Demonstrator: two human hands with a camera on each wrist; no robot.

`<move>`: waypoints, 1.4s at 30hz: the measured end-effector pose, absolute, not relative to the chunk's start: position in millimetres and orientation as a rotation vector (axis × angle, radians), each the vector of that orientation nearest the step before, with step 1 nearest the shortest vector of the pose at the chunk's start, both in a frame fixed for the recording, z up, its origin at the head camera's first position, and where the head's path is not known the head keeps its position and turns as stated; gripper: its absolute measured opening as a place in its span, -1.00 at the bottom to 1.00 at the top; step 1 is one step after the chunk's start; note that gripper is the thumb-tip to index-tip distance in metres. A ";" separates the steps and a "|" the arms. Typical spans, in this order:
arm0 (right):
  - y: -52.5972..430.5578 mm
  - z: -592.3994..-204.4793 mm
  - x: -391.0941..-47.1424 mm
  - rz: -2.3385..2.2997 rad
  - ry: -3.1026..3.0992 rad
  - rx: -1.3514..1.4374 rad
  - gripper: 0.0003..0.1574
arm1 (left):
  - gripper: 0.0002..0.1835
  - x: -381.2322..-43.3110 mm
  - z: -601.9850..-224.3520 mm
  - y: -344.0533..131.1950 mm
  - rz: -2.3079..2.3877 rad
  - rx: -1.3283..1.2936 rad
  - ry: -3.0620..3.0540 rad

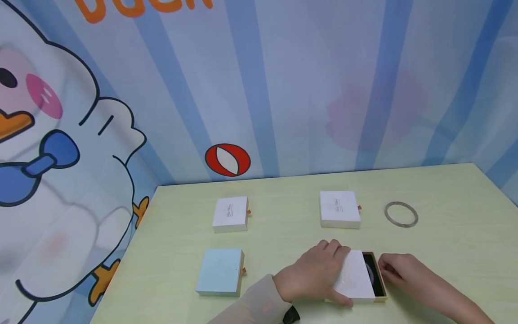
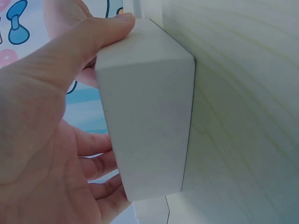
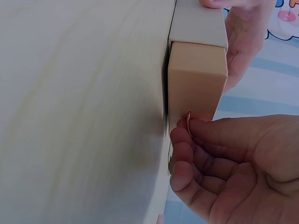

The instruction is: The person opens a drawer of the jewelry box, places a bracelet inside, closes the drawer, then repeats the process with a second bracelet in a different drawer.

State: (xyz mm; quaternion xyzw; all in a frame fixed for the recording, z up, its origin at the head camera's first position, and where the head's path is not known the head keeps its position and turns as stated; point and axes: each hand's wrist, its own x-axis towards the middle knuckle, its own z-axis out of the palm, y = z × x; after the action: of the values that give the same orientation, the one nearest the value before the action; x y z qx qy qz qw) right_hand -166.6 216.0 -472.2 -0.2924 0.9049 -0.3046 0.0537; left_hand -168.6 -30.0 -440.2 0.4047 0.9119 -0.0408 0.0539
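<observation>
At the table's near right, a white drawer box lies with its brown drawer pulled partway out to the right. My left hand grips the white sleeve, thumb on the near side and fingers across toward the far side; the left wrist view shows the sleeve's plain end. At the drawer's front, my right hand pinches a small ribbon tab between thumb and finger. The drawer's inside is dark, with the edge of a round thing partly hidden under the sleeve.
Two white boxes, one back left and one back centre, and a light blue box at front left lie on the pale table, each with a small tab. A silvery ring lies at back right. A printed curtain hangs behind.
</observation>
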 end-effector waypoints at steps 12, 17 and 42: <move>213.7 -475.3 -167.0 -0.940 2.768 -0.959 -0.68 | 0.15 -169.8 -442.6 -29.3 -0.093 1.206 2.756; 211.9 -477.2 -168.0 -0.952 2.767 -0.988 -0.67 | 0.14 -169.2 -441.9 -29.0 -0.097 1.210 2.764; 204.5 -477.6 -168.0 -0.998 2.748 -1.051 -0.60 | 0.15 -169.2 -443.4 -28.9 -0.088 1.201 2.783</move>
State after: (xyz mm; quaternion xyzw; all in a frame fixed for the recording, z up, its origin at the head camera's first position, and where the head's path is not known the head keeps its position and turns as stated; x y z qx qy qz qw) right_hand -168.0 204.5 -477.6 -0.3383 0.8844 -0.3210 0.0172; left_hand -169.2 -28.9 -443.4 0.3955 0.9164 -0.0290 0.0546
